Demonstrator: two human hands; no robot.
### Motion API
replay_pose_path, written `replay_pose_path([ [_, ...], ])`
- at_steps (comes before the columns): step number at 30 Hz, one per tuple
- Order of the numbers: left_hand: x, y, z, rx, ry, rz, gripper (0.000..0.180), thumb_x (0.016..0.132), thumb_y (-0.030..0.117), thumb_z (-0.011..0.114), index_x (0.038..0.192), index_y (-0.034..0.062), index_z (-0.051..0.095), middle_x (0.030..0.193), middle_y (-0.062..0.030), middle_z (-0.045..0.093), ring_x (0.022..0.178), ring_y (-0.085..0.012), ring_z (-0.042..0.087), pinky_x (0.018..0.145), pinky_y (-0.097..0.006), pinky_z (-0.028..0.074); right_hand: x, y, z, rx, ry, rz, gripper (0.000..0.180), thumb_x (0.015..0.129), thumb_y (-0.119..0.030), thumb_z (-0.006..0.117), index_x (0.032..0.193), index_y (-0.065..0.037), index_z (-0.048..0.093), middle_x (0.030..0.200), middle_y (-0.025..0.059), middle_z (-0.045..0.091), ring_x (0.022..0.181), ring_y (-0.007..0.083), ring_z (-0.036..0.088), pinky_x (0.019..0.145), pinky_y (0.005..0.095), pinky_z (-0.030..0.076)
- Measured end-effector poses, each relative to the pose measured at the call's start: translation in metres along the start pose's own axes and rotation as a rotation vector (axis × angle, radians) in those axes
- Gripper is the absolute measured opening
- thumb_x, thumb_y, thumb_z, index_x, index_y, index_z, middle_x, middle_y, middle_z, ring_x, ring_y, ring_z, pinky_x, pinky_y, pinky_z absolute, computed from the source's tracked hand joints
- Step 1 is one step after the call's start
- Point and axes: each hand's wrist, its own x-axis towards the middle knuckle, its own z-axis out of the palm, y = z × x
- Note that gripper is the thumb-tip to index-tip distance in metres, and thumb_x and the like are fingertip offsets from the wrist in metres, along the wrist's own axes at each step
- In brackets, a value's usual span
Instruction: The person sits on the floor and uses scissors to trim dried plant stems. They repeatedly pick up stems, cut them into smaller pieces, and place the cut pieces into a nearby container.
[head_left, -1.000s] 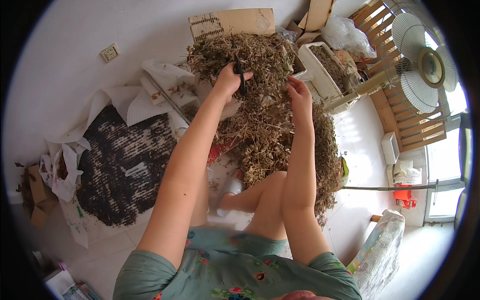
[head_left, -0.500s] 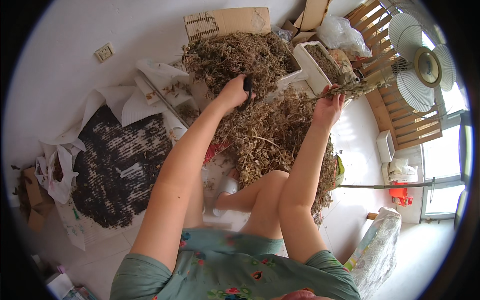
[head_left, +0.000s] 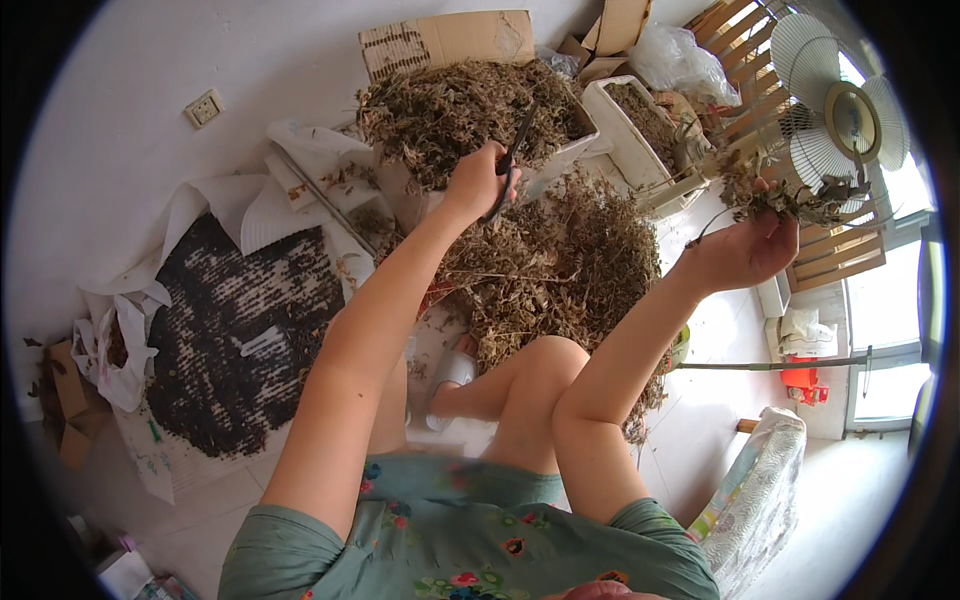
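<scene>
My left hand (head_left: 473, 184) is closed around the handles of black scissors (head_left: 507, 172), whose blades point up toward the dried plants. Behind the blades, a box heaped with brown dried plants (head_left: 440, 110) stands against the wall. Out to the right, my right hand (head_left: 745, 252) pinches a bunch of dried plant stems (head_left: 790, 200), with curled leaves spreading above the fingers in front of the fan. Between my arms a large pile of dried plants (head_left: 560, 270) lies on the floor, reaching my bent knee.
A white standing fan (head_left: 853, 122) is close beyond my right hand. A white foam box (head_left: 625, 125) of crumbled plant matter stands at the back. To the left, dark bits lie spread on a white sheet (head_left: 250, 215). A green pole (head_left: 770, 366) crosses the right side.
My right hand has swung right and nearer with the plant stems, toward the fan. The scissors have turned, so their blades now show pointing upward; my left hand stays nearly in place.
</scene>
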Motion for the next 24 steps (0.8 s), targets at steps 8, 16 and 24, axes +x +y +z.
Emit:
replay_pose_path([
  [8, -0.004, 0.036, -0.010, -0.938, 0.061, 0.139, 0.037, 0.087, 0.018, 0.071, 0.110, 0.0017, 0.047, 0.101, -0.0178, 0.066, 0.068, -0.0167, 0.067, 0.059, -0.027, 0.054, -0.073, 0.007, 0.026, -0.352, -0.896, 0.489, 0.026, 0.092, -0.001, 0.056, 0.115, -0.013, 0.059, 0.099, 0.0069, 0.070, 0.087, 0.0178, 0.067, 0.074, 0.0307, 0.055],
  [16, 0.008, 0.012, -0.026, -1.074, 0.382, -0.077, 0.032, 0.085, 0.014, 0.073, 0.106, 0.0016, 0.052, 0.089, -0.0082, 0.058, 0.075, -0.0193, 0.063, 0.065, -0.033, 0.056, -0.119, 0.013, 0.035, -0.210, -1.149, 0.806, 0.030, 0.098, -0.014, 0.052, 0.127, -0.008, 0.055, 0.116, 0.0079, 0.066, 0.108, 0.0187, 0.061, 0.092, 0.0336, 0.047],
  [24, 0.024, -0.021, -0.048, -1.454, 0.438, -0.079, 0.018, 0.085, 0.008, 0.071, 0.093, -0.0003, 0.057, 0.082, -0.0081, 0.059, 0.074, -0.0201, 0.061, 0.063, -0.031, 0.056, -0.109, 0.018, 0.013, -0.318, -1.333, 0.748, 0.041, 0.092, -0.008, 0.058, 0.132, -0.011, 0.052, 0.127, 0.0064, 0.060, 0.123, 0.0209, 0.051, 0.104, 0.0382, 0.039],
])
